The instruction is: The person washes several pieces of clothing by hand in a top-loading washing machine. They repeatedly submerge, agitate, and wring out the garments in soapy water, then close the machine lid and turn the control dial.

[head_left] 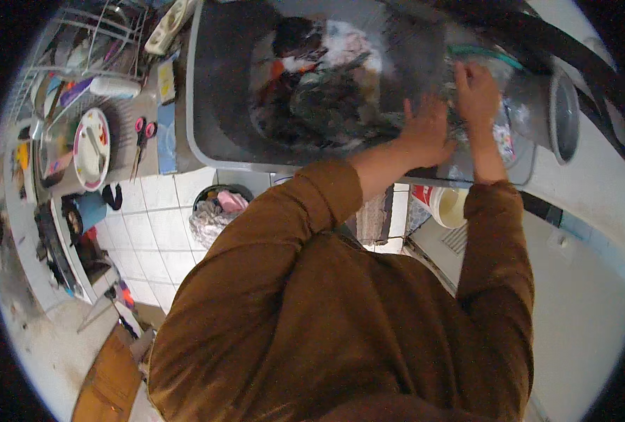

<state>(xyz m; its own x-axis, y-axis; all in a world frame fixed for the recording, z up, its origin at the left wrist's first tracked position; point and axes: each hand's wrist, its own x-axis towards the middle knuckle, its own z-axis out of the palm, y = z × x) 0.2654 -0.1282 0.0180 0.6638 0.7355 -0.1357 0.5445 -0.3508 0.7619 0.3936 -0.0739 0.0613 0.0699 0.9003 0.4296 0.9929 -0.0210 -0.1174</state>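
Note:
Both hands work at the right side of a wide grey tub [193, 91]. My left hand [428, 132] lies low with its thumb raised and fingers stretched, partly smeared. Just to its right, my right hand [478, 95] is closed with curled fingers; what is in it, if anything, is hidden. Beneath the hands lies a pale, wet-looking surface with a colourful patch [504, 137] and a green curved edge [485, 53] behind it. Wet cloths [333, 98], dark, white and orange, lie in a heap in the tub, left of my hands.
A grey bucket [567, 116] lies tipped at the right. On the left counter are pink-handled scissors [141, 141], a white bowl [91, 149] and a wire dish rack [101, 35]. Below stand a laundry basket [221, 207] and a red-and-white pail [445, 205].

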